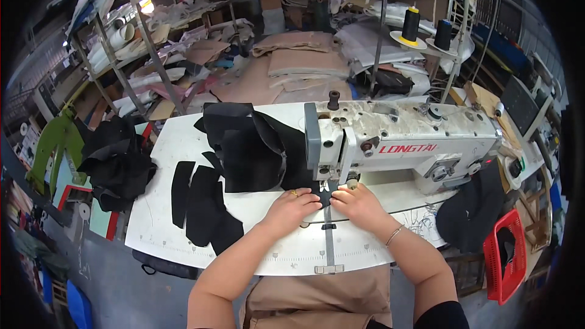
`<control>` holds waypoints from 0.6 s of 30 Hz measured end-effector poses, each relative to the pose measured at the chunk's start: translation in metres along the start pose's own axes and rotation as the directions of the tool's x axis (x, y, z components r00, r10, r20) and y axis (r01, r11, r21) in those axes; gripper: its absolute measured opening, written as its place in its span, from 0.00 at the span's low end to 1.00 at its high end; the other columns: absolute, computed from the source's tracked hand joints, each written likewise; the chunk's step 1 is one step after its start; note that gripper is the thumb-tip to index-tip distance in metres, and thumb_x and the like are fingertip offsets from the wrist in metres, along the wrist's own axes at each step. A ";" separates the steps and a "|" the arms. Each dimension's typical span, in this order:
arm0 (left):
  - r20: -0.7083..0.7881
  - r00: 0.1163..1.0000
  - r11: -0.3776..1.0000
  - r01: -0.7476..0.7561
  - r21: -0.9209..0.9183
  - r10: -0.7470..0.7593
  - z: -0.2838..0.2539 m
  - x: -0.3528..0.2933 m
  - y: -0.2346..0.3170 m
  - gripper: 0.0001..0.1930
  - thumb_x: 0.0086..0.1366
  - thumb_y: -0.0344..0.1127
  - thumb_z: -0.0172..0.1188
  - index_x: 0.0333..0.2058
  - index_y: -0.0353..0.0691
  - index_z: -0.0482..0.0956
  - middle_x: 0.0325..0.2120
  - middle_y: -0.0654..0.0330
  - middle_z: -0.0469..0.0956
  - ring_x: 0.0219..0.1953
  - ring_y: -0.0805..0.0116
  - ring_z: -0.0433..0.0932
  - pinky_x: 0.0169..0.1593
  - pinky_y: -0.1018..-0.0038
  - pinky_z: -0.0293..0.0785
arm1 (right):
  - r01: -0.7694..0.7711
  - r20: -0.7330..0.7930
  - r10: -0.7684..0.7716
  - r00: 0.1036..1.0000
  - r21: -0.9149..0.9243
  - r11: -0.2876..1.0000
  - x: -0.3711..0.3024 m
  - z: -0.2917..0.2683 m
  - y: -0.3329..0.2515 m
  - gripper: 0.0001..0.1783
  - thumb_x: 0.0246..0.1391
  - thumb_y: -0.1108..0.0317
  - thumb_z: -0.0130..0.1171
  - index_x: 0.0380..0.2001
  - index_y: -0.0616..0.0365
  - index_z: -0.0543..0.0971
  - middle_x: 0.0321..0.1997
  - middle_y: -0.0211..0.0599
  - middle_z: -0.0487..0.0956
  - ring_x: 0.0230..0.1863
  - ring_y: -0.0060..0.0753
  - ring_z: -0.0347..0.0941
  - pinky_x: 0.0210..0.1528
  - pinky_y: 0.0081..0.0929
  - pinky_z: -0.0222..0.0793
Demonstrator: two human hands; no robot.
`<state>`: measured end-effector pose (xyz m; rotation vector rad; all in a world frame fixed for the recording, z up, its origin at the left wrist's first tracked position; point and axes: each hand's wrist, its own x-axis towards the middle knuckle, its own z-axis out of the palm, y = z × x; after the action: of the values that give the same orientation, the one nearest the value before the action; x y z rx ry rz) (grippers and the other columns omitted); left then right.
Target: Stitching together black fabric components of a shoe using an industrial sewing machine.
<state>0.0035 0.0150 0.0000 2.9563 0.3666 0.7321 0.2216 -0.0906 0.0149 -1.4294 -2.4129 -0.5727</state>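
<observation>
A piece of black fabric (324, 198) lies under the presser foot (325, 186) of a white sewing machine (402, 137). My left hand (292, 210) rests on its left side, fingers stretched out and lying flat. Right of the needle, my right hand (359, 206) has its fingers bent and drawn together on the fabric's edge; the fingertips are partly hidden. A larger heap of black fabric (250, 149) sits behind my left hand, beside the machine head. Cut black pieces (206, 207) lie flat on the white table (167, 189) to the left.
Black cloth (116, 161) is piled off the table's left edge, near a green machine frame (58, 152). More black cloth (469, 210) hangs at the right, beside a red basket (507, 256). Thread cones (412, 25) stand behind the machine. Loaded shelves (146, 49) fill the back.
</observation>
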 end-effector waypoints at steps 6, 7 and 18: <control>-0.017 0.999 0.999 -0.044 0.004 0.044 0.007 0.001 -0.017 0.17 0.54 0.32 0.55 0.44 0.52 0.80 0.47 0.71 0.77 0.55 0.67 0.72 0.51 0.70 0.72 | 0.002 0.081 0.002 0.997 -0.038 0.999 0.003 0.007 0.008 0.13 0.45 0.69 0.55 0.38 0.51 0.77 0.44 0.24 0.76 0.42 0.25 0.75 0.35 0.29 0.67; 0.013 0.999 0.999 -0.051 -0.002 0.051 0.004 0.003 -0.019 0.17 0.54 0.32 0.55 0.43 0.52 0.80 0.47 0.71 0.77 0.55 0.67 0.72 0.51 0.71 0.73 | 0.025 0.137 -0.015 0.990 -0.077 0.997 0.004 0.005 0.010 0.13 0.45 0.69 0.55 0.38 0.50 0.77 0.44 0.24 0.76 0.41 0.25 0.75 0.33 0.29 0.67; -0.027 0.999 0.997 -0.045 -0.059 0.043 0.014 0.008 -0.035 0.16 0.52 0.30 0.57 0.41 0.52 0.81 0.46 0.72 0.78 0.52 0.66 0.74 0.52 0.74 0.74 | 0.035 0.007 -0.035 0.999 -0.096 0.995 0.004 0.032 0.018 0.07 0.51 0.66 0.54 0.33 0.55 0.75 0.28 0.35 0.75 0.24 0.39 0.73 0.28 0.36 0.69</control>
<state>0.0090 0.0505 -0.0132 2.9107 0.2772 0.7723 0.2348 -0.0647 -0.0077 -1.4297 -2.4493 -0.7028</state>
